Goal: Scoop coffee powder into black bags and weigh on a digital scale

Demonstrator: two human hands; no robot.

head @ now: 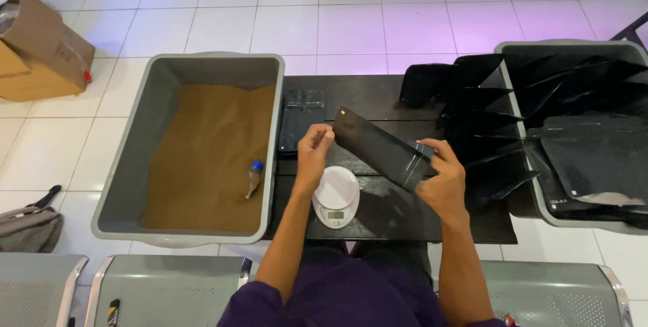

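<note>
Pouch (381,148) is black w/ a pale dotted strip near one end. Scale (336,195) is white, grey display. Tub (128,165) is grey, powder (209,158) inside is tan-brown, small bottle (253,178) has a blue cap. Table (364,101) black, floor (351,26) white tile, sleeves (337,300) purple.

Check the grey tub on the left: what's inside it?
The grey tub holds brown powder over most of its floor, with a small blue-capped bottle lying on it near the right wall. Anything buried under the powder can't be seen.
</note>
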